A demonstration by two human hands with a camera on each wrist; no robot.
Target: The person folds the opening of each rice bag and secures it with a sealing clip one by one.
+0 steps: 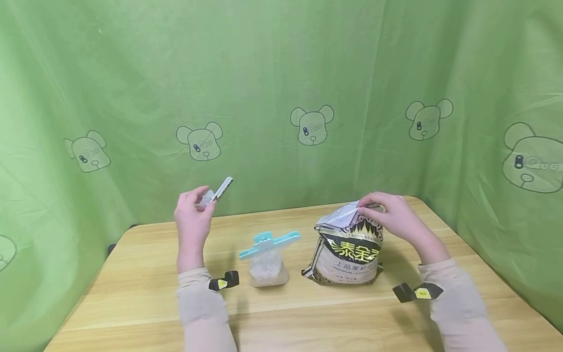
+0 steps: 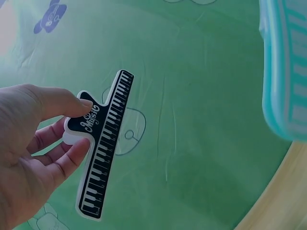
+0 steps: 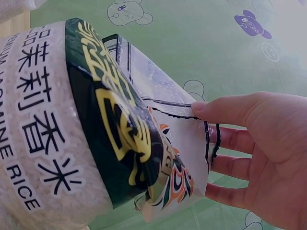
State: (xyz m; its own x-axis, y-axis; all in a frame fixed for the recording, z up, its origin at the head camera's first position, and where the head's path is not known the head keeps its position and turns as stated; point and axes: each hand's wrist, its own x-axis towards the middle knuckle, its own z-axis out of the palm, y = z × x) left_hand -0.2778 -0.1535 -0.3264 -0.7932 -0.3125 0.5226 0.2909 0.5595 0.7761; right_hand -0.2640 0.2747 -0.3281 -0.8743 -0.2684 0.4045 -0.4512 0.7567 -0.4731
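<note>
My left hand [image 1: 193,220] is raised over the table's left side and pinches a black-and-white clip [image 2: 106,143] printed with piano keys and the word Music. Thumb on one face, fingers behind, it grips the clip by its handle tabs. My right hand [image 1: 393,215] pinches the top edge of a bag of jasmine rice [image 1: 349,259], which stands on the table. In the right wrist view the thumb lies on the bag's folded top [image 3: 177,108], with the fingers behind it. Between the hands, a small clear bag [image 1: 268,269] stands with a turquoise clip [image 1: 270,244] across its top.
A wooden table [image 1: 154,303] carries both bags. Green curtain [image 1: 264,73] with bear-head drawings hangs behind and at both sides. Each sleeve bears a black wrist strap [image 1: 224,281] with a yellow label.
</note>
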